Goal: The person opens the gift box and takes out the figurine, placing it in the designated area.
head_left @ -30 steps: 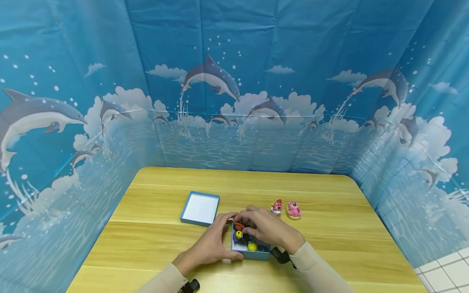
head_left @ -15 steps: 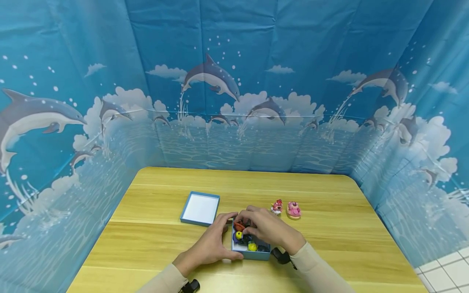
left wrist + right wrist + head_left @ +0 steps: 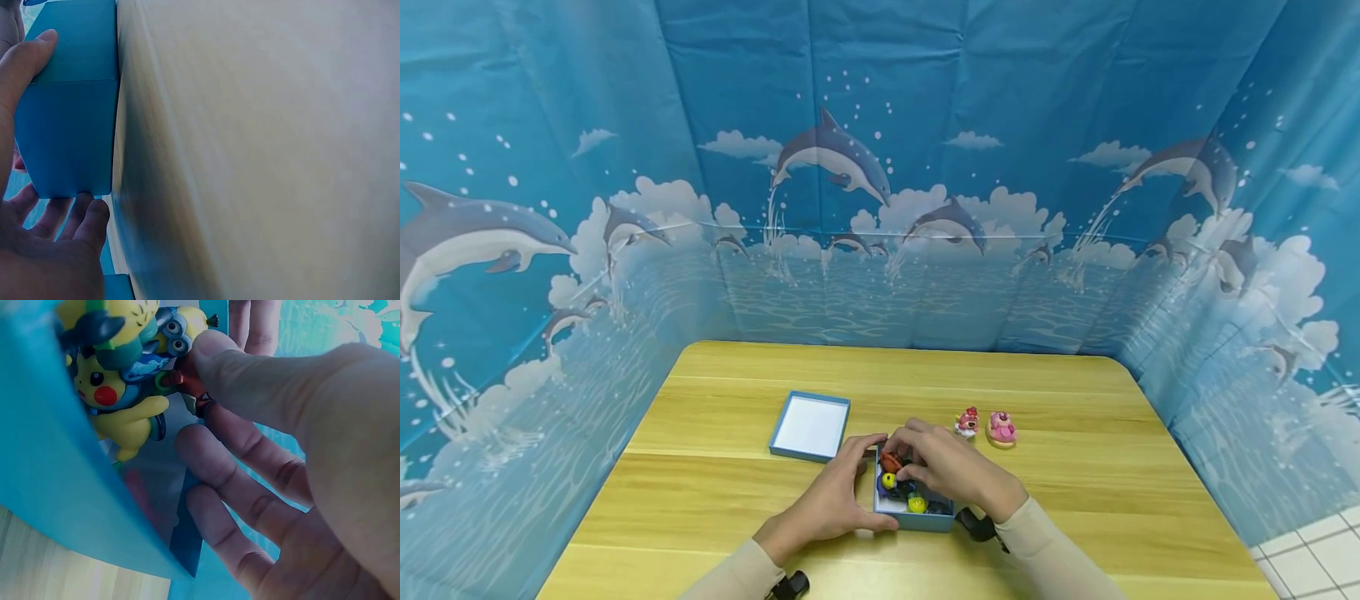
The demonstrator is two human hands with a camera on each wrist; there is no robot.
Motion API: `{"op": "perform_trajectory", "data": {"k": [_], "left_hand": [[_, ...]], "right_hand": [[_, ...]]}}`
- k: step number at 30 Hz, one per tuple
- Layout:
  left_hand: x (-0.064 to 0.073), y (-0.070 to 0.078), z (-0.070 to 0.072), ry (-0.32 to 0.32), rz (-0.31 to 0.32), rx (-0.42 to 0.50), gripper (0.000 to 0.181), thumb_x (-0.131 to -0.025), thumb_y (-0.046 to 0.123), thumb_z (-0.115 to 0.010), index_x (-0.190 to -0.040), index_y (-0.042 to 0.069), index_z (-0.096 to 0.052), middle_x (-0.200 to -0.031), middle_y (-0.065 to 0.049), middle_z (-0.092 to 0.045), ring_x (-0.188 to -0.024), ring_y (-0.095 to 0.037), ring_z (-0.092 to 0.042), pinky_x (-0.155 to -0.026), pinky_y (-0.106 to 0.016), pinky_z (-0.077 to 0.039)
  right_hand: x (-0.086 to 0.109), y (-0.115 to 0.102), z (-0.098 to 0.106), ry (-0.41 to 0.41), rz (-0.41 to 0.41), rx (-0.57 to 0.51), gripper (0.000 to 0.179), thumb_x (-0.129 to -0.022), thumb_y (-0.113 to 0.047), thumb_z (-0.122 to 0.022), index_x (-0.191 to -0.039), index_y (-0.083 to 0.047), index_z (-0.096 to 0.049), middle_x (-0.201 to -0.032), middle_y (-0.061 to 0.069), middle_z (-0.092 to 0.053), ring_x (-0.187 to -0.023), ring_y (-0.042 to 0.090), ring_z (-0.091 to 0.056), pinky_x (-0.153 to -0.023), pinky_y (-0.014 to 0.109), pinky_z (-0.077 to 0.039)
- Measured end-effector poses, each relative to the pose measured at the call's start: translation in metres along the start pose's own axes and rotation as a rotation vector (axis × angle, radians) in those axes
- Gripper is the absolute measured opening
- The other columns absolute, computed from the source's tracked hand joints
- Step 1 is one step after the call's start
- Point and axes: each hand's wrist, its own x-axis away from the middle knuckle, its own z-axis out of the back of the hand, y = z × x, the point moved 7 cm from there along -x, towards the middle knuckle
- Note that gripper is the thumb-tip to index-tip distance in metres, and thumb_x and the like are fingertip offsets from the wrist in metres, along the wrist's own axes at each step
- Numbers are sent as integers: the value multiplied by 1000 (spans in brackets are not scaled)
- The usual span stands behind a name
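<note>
Blue and open-topped, a rectangular box (image 3: 925, 523) stands on the yellow wood-grain table (image 3: 1067, 475), gripped across by the left hand (image 3: 829, 500). Inside, the right hand (image 3: 953, 468) pinches a small orange-red figurine (image 3: 891, 463); steady bracing should avoid nudging the goggled yellow toy (image 3: 189, 324) beside it.

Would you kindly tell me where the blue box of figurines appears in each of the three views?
Head: the blue box sits low, just right of centre, left hand gripping it.
Left wrist: the blue box stands at upper left, seen from outside.
Right wrist: the blue box spans the left side, figurines showing inside.
Shared landmark: wooden tabletop.
</note>
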Motion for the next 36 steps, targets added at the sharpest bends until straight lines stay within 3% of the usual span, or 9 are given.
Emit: {"op": "perform_trajectory", "data": {"k": [10, 17, 22, 30, 36], "left_hand": [[-1, -1, 0, 1, 0, -1, 127, -84, 57, -105, -183, 20, -35, -179, -3, -43, -163, -25, -54, -136, -50, -51], [-1, 0, 0, 2, -5, -4, 126, -84, 57, -105, -183, 20, -35, -179, -3, -44, -163, -25, -53, -135, -50, -52], [-1, 0, 0, -1, 6, 0, 126, -85, 58, -105, -183, 21, -35, -179, -2, -44, -163, -25, -53, -135, -51, -52], [0, 1, 0, -6, 11, 10, 126, -85, 58, -104, -183, 21, -35, -179, -2, -43, -165, -26, -52, -136, -52, -51], [-1, 1, -1, -6, 5, 27, 126, -84, 56, -105, -183, 20, -35, -179, -3, -43, -165, -26, -51, -137, -51, -50]], "right_hand": [[1, 1, -1, 6, 1, -15, 30, -108, -16, -86, -136, -13, -76, -127, 3, -76, -92, 0, -65, -78, 24, -61], [1, 1, -2, 14, -12, -5, 32, -109, -18, -85, -139, -14, -74, -133, 3, -76, -108, 18, -77, -90, 32, -67], [1, 0, -3, 14, -18, -25, 32, -109, -17, -84, -140, -13, -74, -136, 5, -77, -114, 22, -79, -95, 36, -69], [1, 0, -1, 19, -43, -57, 30, -110, -20, -85, -138, -13, -75, -132, 2, -80, -121, 22, -79, -104, 44, -69], [2, 0, -2, 19, -40, -124, 29, -109, -21, -85, -135, -13, -74, -126, 2, -81, -116, 22, -80, -102, 47, -70]]}}
